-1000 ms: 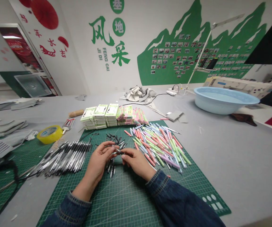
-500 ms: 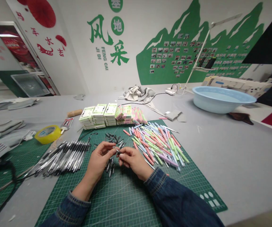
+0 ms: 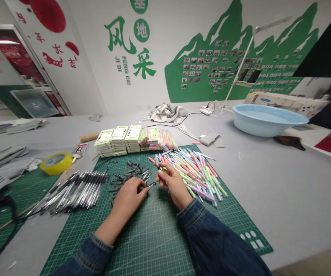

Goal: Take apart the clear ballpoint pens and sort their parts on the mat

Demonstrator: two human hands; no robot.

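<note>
Over the green cutting mat [image 3: 142, 245], my left hand [image 3: 129, 197] has thumb and fingers pinched at a small black-and-silver pen part [image 3: 152, 184]. My right hand [image 3: 171, 183] is raised just to its right, closed on a small dark and clear pen piece [image 3: 158, 164] that sticks up from the fingertips; its exact form is too small to tell. Small black pen parts [image 3: 125, 177] lie scattered behind and beside my left hand. To the right is a loose heap of pastel pens [image 3: 194, 172]. Clear and black pen barrels [image 3: 82, 193] lie in a row at the left.
Stacked small boxes [image 3: 119, 140] stand behind the mat. Yellow tape [image 3: 56, 163], a glue tube [image 3: 80, 150] and grey cloth pieces [image 3: 4, 157] are at the left. A blue basin [image 3: 266, 120] sits at the back right. A black cable [image 3: 13, 211] runs along the left.
My hands were together over the black parts and have come apart. The right rose and moved right with a small piece; the left lowered toward the mat. The view shifted slightly.
</note>
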